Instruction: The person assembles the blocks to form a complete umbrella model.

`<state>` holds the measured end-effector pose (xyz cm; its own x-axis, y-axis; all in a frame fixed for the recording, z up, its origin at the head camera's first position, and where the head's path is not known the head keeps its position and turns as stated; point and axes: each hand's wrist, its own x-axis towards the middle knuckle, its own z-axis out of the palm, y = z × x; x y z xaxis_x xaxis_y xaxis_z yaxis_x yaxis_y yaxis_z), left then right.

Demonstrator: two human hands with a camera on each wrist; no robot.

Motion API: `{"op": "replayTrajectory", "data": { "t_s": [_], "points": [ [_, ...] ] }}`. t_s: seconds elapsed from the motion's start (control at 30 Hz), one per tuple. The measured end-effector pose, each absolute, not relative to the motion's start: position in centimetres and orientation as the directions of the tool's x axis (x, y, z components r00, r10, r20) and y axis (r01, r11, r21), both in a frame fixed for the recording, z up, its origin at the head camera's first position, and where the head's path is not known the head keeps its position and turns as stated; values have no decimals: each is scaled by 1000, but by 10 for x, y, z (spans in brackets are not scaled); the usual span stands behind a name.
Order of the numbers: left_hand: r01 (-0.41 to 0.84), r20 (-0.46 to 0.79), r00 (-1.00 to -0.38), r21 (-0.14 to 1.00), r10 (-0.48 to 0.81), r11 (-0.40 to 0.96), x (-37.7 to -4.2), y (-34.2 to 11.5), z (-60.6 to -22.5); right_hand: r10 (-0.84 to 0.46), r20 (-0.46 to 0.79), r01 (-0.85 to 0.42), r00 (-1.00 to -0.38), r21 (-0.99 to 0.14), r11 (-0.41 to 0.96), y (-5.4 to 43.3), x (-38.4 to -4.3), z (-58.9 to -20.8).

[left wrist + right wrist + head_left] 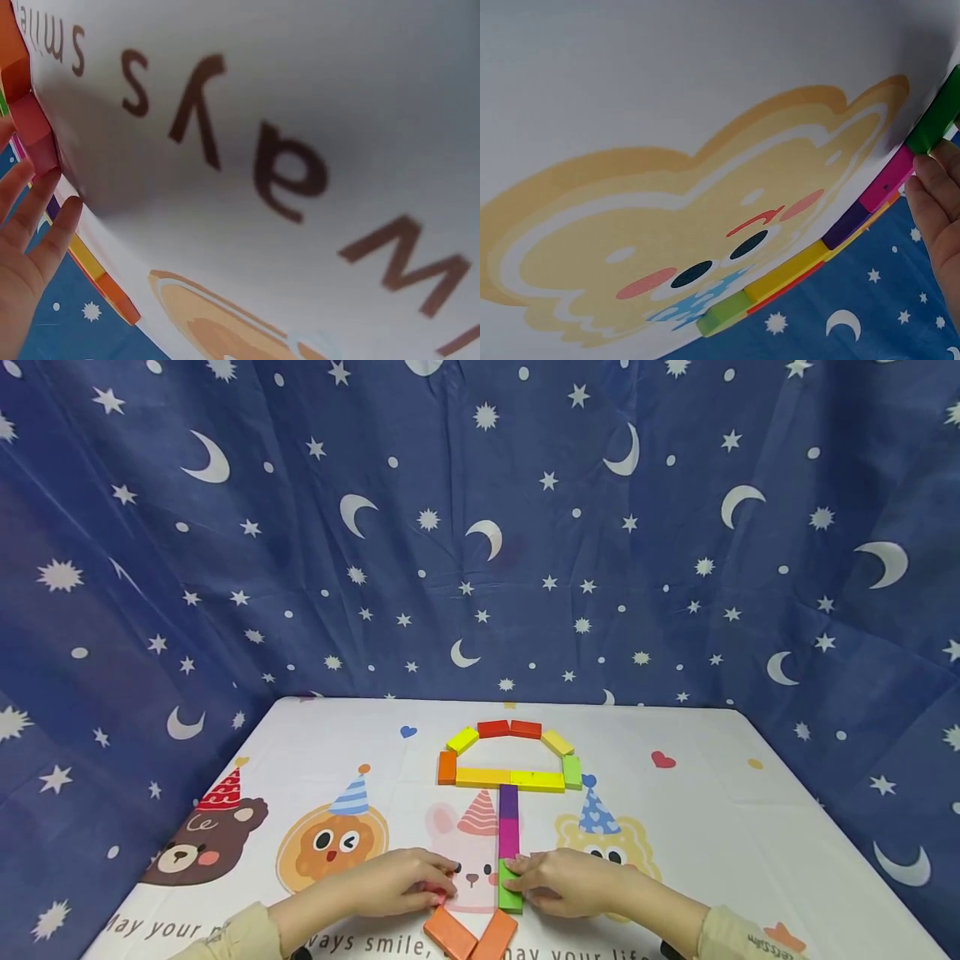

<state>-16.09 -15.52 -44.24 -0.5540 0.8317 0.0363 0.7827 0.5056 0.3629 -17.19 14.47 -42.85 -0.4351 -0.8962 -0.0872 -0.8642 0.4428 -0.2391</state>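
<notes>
Near the front of the table my left hand (408,881) holds a pinkish-red block (36,135), its fingers at the block's sides; in the head view the hand mostly hides this block. My right hand (566,881) grips a green block (510,900) with its fingertips. That green block ends a straight column, below a magenta block (509,838) and a purple block (508,802). Just in front of the hands, two orange blocks (450,933) (495,935) lie slanted, meeting in a V.
Above the column, two yellow blocks (483,777) form a bar. An arch of red (493,728), yellow, orange (447,767) and light green (572,772) blocks rises from it. A white printed cloth (697,827) covers the table; a blue curtain (525,568) hangs behind.
</notes>
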Motion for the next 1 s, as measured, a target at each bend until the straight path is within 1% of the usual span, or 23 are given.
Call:
{"op": "replayTrajectory", "data": {
  "t_s": [0.17, 0.2, 0.3, 0.4, 0.47, 0.53, 0.73, 0.87, 0.93, 1.0],
  "points": [
    [745, -14, -580, 396, 815, 537, -155, -160, -439, -894, -87, -863, -440, -236, 447, 144, -172, -429],
    [751, -11, -576, 389, 818, 534, -154, -160, -438, -894, -87, -863, -441, -233, 448, 144, -172, -428],
    [791, 11, -543, 343, 840, 507, -151, -158, -438, -889, -95, -857, -447, -240, 456, 144, -171, -428],
    [846, 58, -485, 282, 873, 452, -151, -154, -441, -885, -105, -848, -455, -253, 466, 143, -171, -427],
    [854, 53, -465, 289, 884, 432, -152, -152, -441, -879, -114, -839, -462, -264, 476, 143, -170, -427],
    [852, 36, -459, 302, 888, 428, -153, -151, -441, -878, -116, -836, -465, -270, 478, 144, -170, -427],
    [827, 1, -481, 331, 876, 454, -154, -151, -440, -888, -89, -852, -451, -255, 457, 145, -171, -428],
    [801, -15, -528, 322, 849, 504, -150, -156, -439, -893, -92, -855, -440, -262, 448, 144, -171, -430],
    [792, -8, -552, 308, 834, 527, -149, -158, -438, -889, -101, -851, -446, -261, 457, 144, -171, -430],
    [791, 11, -561, 302, 828, 532, -150, -160, -436, -886, -101, -849, -452, -256, 462, 143, -171, -430]
  ]
}}
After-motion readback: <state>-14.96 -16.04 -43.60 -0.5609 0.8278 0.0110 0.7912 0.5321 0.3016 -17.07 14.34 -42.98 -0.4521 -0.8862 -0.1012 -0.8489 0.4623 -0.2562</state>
